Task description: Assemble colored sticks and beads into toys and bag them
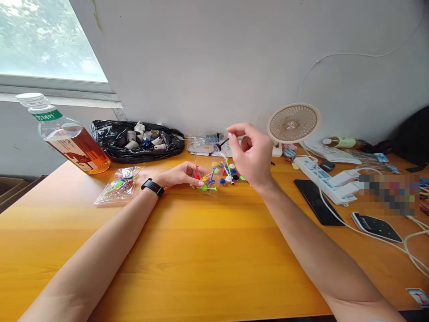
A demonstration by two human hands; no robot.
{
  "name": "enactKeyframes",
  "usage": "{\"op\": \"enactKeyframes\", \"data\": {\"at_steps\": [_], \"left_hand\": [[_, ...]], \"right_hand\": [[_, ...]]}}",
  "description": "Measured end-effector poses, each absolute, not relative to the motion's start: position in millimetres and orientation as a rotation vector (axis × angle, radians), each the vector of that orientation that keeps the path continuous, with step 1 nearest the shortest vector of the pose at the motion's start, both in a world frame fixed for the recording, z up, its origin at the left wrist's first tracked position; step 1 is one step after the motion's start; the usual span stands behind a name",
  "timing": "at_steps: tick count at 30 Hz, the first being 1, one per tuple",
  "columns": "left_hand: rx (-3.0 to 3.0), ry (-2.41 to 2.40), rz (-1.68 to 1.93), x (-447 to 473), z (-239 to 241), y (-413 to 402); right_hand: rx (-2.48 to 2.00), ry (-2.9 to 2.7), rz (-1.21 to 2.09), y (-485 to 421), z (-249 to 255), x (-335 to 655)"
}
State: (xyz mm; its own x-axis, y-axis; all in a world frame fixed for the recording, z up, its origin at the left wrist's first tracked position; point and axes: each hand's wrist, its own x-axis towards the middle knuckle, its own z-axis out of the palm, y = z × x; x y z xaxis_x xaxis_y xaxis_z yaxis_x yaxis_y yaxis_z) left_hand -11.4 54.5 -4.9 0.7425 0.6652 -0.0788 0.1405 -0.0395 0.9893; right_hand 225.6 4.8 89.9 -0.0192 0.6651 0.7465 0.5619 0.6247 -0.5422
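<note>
Between the fingertips of my right hand (251, 154) is a small black stick-like piece (224, 143), raised above the desk, with a round translucent cup at its lower end. My left hand (182, 175) rests on the desk, its fingers closed on a clear plastic bag (208, 189). Red, blue, yellow and green small plastic pieces show in and around that bag. Just right of it lies a loose cluster of round and stick-shaped pieces (232, 171), partly behind my right hand. Where bag and cluster meet, I cannot tell them apart.
Another clear bag of coloured pieces (124, 182) lies left, near a bottle of amber drink (78, 145). A black plastic bag (114, 141) with grey rolls sits at the wall. To the right are a fan (294, 124), a power strip (321, 179), a phone (317, 201) and white cables.
</note>
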Motion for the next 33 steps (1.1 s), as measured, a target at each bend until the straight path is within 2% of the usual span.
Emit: {"op": "enactKeyframes", "data": {"at_steps": [5,22,33], "left_hand": [[1.603,0.651,0.473,-12,-4,54],[1.620,0.593,0.481,-12,-6,55],[1.628,0.554,0.471,-11,-1,54]], "right_hand": [[-1.024,-1.815,-0.056,0,92,225],[-1.015,-2.042,0.314,5,82,216],[-1.127,-2.277,0.195,4,84,221]]}}
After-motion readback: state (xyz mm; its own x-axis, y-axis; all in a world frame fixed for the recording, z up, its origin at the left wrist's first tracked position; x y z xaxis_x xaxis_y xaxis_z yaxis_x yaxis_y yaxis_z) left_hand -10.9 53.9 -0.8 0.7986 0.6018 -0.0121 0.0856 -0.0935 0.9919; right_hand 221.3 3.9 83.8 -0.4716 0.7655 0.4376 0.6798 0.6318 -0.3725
